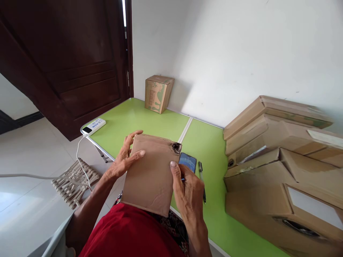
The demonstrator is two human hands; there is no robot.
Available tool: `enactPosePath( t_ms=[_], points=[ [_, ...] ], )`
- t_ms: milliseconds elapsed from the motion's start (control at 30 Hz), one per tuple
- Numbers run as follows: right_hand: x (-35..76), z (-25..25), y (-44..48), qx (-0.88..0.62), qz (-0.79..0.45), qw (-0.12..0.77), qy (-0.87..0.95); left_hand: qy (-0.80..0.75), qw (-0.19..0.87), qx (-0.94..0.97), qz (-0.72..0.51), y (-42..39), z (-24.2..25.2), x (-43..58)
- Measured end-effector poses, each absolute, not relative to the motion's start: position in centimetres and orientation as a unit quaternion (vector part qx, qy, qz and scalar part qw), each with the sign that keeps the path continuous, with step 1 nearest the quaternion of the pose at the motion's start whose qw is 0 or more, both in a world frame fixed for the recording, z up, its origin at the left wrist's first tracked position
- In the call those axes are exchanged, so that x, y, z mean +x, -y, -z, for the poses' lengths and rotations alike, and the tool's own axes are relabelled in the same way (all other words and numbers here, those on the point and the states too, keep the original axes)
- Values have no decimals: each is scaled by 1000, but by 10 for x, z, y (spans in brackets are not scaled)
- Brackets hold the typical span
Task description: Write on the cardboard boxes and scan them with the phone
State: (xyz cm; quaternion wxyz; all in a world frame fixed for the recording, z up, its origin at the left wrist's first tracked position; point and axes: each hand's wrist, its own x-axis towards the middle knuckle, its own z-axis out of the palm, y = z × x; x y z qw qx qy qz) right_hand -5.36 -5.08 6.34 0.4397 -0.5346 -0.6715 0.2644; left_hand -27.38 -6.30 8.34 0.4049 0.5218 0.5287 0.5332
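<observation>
While the green table (120, 117) bears a stack of cartons (278, 171) at right, handling looks under way — whether the stack is finished or waiting, cannot tell. The brown box (151, 175) is in both hands at the table's near edge, not yet set down; torn dark hole (176, 147) at one corner. The printed box (155, 95) stands apart by the wall (241, 53). The left hand (124, 157) grasps the brown box's left edge, thumb on its face; the right hand (187, 187) grips the right edge, fingers partly hidden. Phone (189, 161) and pen (200, 170) lie nearby.
</observation>
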Motion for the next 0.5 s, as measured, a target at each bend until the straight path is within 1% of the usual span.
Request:
enactPosePath(
  t_ms=[67, 100, 167, 267, 333, 500],
  points=[
    [-52, -68, 43, -537, -293, 458, 645, -514, 470, 469, -543, 62, -84, -274],
    [-51, -71, 39, -537, -304, 467, 633, -505, 486, 453, -552, 62, -84, -274],
    [-50, -78, 32, -529, -310, 482, 626, -494, 491, 443, -565, 64, -83, -273],
    [-47, -90, 24, -511, -282, 473, 660, -496, 480, 466, -554, 65, -84, -272],
    [-46, -97, 23, -506, -244, 455, 691, -530, 434, 495, -535, 65, -88, -270],
    [-52, -107, 28, -524, -145, 409, 732, -643, 180, 580, -467, 64, -109, -250]
  ],
)
